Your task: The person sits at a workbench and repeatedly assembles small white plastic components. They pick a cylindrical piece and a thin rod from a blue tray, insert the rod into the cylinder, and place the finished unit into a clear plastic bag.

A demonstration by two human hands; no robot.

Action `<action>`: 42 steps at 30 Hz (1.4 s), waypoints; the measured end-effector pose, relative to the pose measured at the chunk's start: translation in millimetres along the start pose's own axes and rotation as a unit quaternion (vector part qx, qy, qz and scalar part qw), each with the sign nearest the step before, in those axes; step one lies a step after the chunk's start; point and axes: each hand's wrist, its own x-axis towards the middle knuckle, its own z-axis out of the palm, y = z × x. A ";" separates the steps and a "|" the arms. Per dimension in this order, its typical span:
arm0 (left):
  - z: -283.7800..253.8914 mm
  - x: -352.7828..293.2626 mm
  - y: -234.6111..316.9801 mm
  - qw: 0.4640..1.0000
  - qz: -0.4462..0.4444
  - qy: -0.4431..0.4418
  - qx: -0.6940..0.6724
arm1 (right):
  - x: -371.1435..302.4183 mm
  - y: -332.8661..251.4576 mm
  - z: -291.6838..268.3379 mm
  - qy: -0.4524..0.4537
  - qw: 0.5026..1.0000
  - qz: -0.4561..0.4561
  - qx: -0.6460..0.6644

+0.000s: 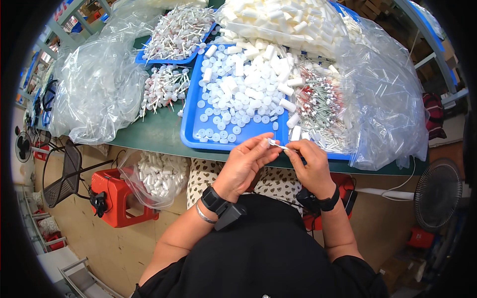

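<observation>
In front of the blue tray's near edge, my left hand [248,158] pinches the white end of a small part between thumb and fingertips. My right hand [312,160] closes on the other end of the same part, a thin white stick [280,146]. Its exact shape is too small to make out. Just beyond my hands, the blue tray [187,130] holds many translucent round discs with a centre hole [237,94], white cylinders [287,105], and a heap of thin sticks with red and white ends [320,99].
Clear plastic bags [99,84] lie at the left and another bag [385,99] at the right. A second tray of assembled sticks [181,32] sits at the back. Below the green table [149,142] stand a red stool [117,196], a bag of white cylinders [161,179] and a fan [437,193].
</observation>
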 end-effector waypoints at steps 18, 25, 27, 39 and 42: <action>-107.8 25.6 181.1 0.835 0.349 0.286 0.313 | -5.5 49.4 -50.4 0.030 0.961 0.150 -0.231; -59.8 28.3 125.1 0.734 0.302 0.161 0.587 | -21.0 70.3 -57.2 -0.027 0.924 0.146 -0.352; -40.4 30.3 86.1 0.699 0.271 0.053 0.659 | -20.2 73.0 -56.5 -0.031 0.925 0.147 -0.349; -15.6 70.3 34.1 0.429 0.358 0.035 0.829 | -9.7 53.8 -54.3 0.134 0.952 0.259 0.095; -16.3 71.4 35.1 0.460 0.358 0.032 0.812 | -5.8 47.5 -51.4 0.173 0.893 0.283 0.303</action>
